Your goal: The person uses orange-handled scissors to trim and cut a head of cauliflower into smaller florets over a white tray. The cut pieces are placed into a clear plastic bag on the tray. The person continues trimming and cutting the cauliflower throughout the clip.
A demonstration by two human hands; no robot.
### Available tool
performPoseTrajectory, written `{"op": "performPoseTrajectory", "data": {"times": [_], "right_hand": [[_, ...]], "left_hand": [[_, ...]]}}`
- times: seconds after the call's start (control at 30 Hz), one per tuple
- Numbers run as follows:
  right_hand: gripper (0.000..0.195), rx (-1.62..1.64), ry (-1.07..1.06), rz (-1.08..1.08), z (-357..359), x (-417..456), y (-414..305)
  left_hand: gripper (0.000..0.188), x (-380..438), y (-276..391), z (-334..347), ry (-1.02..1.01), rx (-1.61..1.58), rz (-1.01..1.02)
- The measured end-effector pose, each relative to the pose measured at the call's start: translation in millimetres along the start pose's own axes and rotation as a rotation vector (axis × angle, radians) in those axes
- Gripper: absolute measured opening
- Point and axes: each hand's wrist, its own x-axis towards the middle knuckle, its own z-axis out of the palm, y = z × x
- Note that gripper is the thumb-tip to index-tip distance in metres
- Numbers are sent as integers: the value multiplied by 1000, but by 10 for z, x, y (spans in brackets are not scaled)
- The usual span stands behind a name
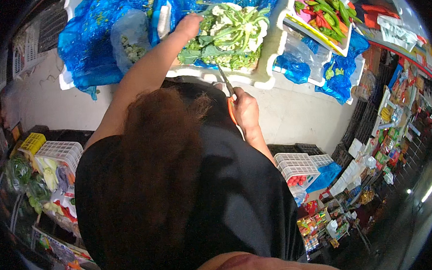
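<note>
In my right hand [246, 109] is a pair of scissors [228, 83] with orange handles. The dark blades point up towards the near rim of a white foam box [242, 76]. My left hand [189, 26] reaches into that box, its fingers at the left edge of the cauliflower [239, 27]. Whether the fingers grip a leaf or stem is hidden. Large pale heads with green leaves and ribs fill the box, and loose green leaves [190, 55] lie on the near left side. The box is partly lined with blue plastic.
To the left, another foam box lined with blue plastic [87, 50] holds a clear bag [130, 36] of cauliflower pieces. A tray of green and red peppers [327, 15] stands at the upper right. White plastic crates [296, 163] and packaged goods [389, 148] are behind me on the right.
</note>
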Motion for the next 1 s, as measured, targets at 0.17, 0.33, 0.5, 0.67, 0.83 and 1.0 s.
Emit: {"op": "performPoseTrajectory", "data": {"times": [0.17,0.33,0.5,0.67,0.83,1.0], "right_hand": [[20,37,1,60,-41,-73,170],[18,45,5,95,-83,-100,247],[19,68,17,66,-106,-46,288],[20,17,-8,52,-110,58,223],[20,-1,-42,-50,-47,166,107],[21,-27,-98,-68,8,278,-71]], "left_hand": [[46,329,4,152,-109,150,-117],[42,473,5,171,-120,192,-185],[27,468,-156,272,85,-62,-284],[34,70,278,-270,-138,-1146,-568],[24,-775,353,-834,-143,-1509,-517],[22,-1409,116,-1273,-67,-1320,-525]]}}
